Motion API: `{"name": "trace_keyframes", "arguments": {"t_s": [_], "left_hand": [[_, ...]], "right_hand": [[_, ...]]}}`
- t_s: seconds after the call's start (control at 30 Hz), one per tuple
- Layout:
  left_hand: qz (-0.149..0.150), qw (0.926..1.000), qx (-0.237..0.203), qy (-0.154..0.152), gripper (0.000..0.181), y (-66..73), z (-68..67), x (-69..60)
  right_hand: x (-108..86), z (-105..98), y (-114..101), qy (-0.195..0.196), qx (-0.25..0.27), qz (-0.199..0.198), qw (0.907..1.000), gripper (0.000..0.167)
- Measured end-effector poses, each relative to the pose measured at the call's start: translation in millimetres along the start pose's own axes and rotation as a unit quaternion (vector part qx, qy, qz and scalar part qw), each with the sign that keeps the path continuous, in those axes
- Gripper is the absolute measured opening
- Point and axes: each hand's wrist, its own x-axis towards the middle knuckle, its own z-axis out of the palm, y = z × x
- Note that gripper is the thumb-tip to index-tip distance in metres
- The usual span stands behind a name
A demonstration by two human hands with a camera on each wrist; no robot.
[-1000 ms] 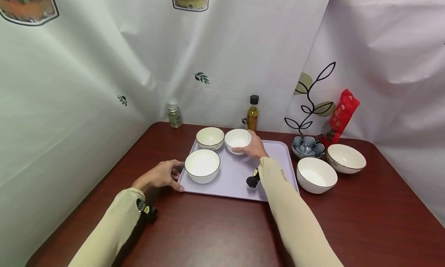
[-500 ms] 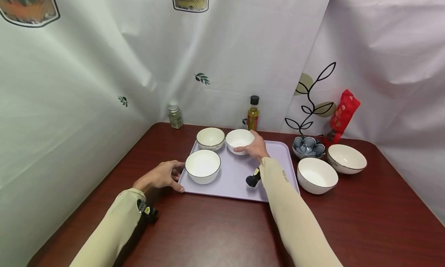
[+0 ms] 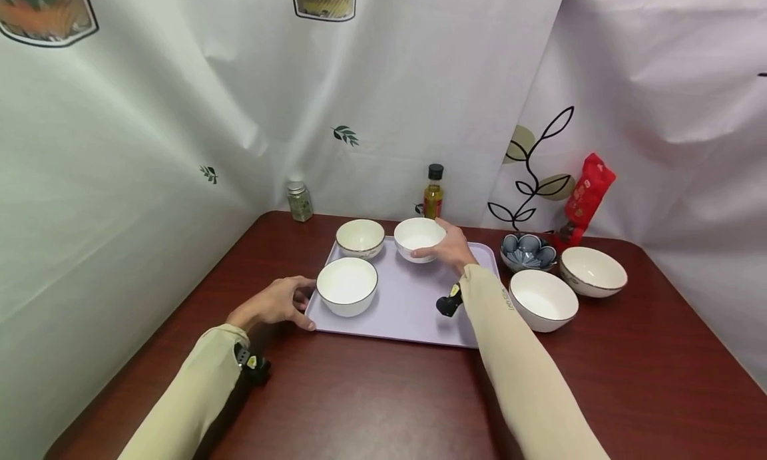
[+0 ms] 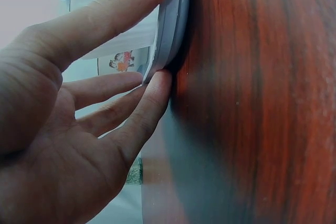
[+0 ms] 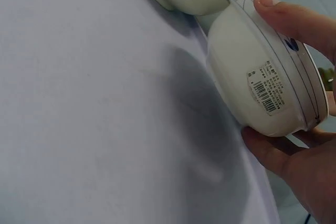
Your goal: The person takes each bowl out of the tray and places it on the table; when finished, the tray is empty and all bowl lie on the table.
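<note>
Right hand (image 3: 451,248): I see it hold a white bowl (image 3: 417,237) by the right side, grip spread partway, thumb and fingers on the outer wall. Bowl is mouth up over the back of the tray (image 3: 413,307); in my right wrist view it appears raised off it, printed label (image 5: 266,90) showing. A small gap separates it from the back bowl (image 3: 360,237) in the head view.

Left hand (image 3: 277,301): at the tray's near left corner, grip narrowed on the rim, thumb on the near edge, fingers at the left side. I log the front bowl (image 3: 347,287) just beside it, on the tray.

Right of the tray, on the table (image 3: 371,393): blue bowl (image 3: 528,252), deep bowl (image 3: 543,301), wide bowl (image 3: 593,271). Behind the tray I note an oil bottle (image 3: 433,195)
</note>
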Motion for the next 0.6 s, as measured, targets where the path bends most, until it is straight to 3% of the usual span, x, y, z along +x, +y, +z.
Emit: {"name": "trace_keyframes", "arguments": {"t_s": [0.2, 0.6], "left_hand": [[0.002, 1.0000, 0.006, 0.001, 0.097, -0.2, -0.8, 1.8], [0.008, 1.0000, 0.004, -0.002, 0.097, 0.0, -0.5, 0.3]], "right_hand": [[-1.8, -18.2, -4.9, -0.039, 0.014, -0.019, 0.9990, 0.108], [-14.3, -66.6, -3.7, -0.109, -0.021, -0.046, 0.9928, 0.104]]}}
